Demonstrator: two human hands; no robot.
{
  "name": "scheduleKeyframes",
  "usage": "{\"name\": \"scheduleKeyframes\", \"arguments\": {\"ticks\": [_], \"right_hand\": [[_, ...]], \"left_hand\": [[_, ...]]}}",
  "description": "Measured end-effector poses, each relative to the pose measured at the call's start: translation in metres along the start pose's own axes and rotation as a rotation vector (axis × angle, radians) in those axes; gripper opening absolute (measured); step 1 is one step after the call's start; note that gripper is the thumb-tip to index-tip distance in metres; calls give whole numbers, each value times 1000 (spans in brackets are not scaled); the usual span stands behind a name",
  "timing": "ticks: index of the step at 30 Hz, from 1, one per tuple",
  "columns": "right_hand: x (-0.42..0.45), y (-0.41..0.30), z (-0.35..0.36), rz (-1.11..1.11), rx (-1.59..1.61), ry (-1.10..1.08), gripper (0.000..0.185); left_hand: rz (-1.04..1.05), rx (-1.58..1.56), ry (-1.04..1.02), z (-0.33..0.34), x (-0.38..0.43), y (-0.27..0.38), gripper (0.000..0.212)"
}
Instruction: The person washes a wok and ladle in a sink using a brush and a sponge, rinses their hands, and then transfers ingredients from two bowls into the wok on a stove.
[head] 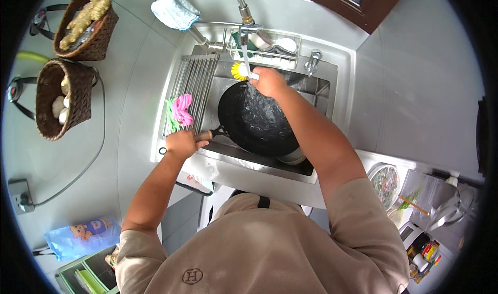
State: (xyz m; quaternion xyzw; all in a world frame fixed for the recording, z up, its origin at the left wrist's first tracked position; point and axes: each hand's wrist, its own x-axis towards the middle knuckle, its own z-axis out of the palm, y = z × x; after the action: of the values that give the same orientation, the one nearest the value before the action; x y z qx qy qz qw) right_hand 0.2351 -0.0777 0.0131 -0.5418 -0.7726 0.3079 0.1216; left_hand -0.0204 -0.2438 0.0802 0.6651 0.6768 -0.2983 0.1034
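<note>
My left hand (182, 144) grips the wooden handle (204, 136) of a black wok (256, 119), which lies tilted in the steel sink (212, 111). Water runs from the faucet (244, 35) onto a round dish brush (239, 71) with yellow bristles and a white body. That brush is in my right hand (268, 82), just over the wok's far rim. Wet streaks and splashes show on the wok's inner surface. Part of another round vessel (291, 158) shows beneath the wok's near right edge.
Pink and green cloths (182, 110) lie on a roll-up drying rack (196, 76) at the sink's left. Behind the sink, a wire caddy (284, 62) holds sponges. A pale blue cloth (176, 12) hangs at the upper left. Woven baskets (83, 95) hang on the left wall.
</note>
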Motion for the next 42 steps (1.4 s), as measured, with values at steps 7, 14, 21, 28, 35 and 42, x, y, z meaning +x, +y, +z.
{"name": "scheduleKeyframes", "arguments": {"ticks": [7,14,21,28,35,42], "right_hand": [[-47,-9,-39,-29,45,87,26],[-102,-17,-92,29,-1,186,30],[-142,-69,-159,103,-58,316,29],[-161,-120,-199,-42,-157,629,30],[-168,-131,-201,-35,-76,733,32],[-164,-114,-188,-11,10,711,30]], "left_hand": [[162,270,223,-7,-11,40,17],[166,151,135,-46,-8,22,23],[86,-34,-91,-87,-18,-25,27],[302,-1028,-461,-3,-3,-94,27],[470,-1321,-530,30,-38,-74,15],[312,-560,196,1,-54,-90,31]]}}
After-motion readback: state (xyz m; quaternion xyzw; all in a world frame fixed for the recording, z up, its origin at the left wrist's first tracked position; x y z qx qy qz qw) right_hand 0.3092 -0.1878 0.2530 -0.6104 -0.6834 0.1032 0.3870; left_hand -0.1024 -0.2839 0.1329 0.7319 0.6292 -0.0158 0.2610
